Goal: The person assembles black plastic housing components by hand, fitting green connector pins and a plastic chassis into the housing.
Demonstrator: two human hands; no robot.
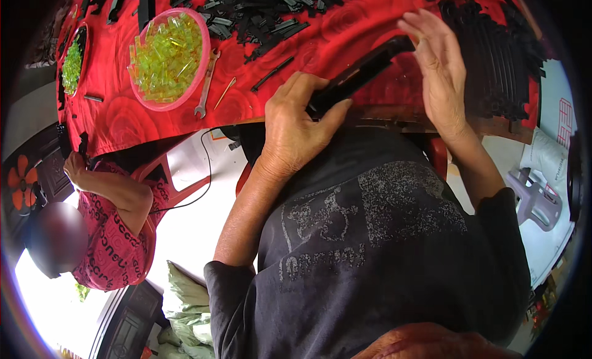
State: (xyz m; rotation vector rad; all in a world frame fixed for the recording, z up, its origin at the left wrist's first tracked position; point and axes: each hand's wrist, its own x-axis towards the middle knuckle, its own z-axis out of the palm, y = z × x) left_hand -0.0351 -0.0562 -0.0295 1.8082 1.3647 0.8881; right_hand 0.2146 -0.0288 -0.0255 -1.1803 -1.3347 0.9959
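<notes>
My left hand (pixel 295 126) is wrapped round the near end of a long, glossy black bar-shaped piece (pixel 361 74), thumb on one side and fingers on the other. The piece slants up to the right above the table edge; its exact kind cannot be made out. At its far end is my right hand (pixel 443 72), open with fingers stretched out and slightly blurred. Whether the right hand's fingers touch that end is unclear. A thin black rod (pixel 272 74) lies on the red cloth beyond my left hand.
A pink basin (pixel 205 35) of yellow-green clear pieces stands left, with a wrench (pixel 207 84) beside it. Small black parts (pixel 265 16) are heaped at the back; long black bars (pixel 493 63) are stacked right. A person in red (pixel 117 235) sits left near another basin (pixel 84 35).
</notes>
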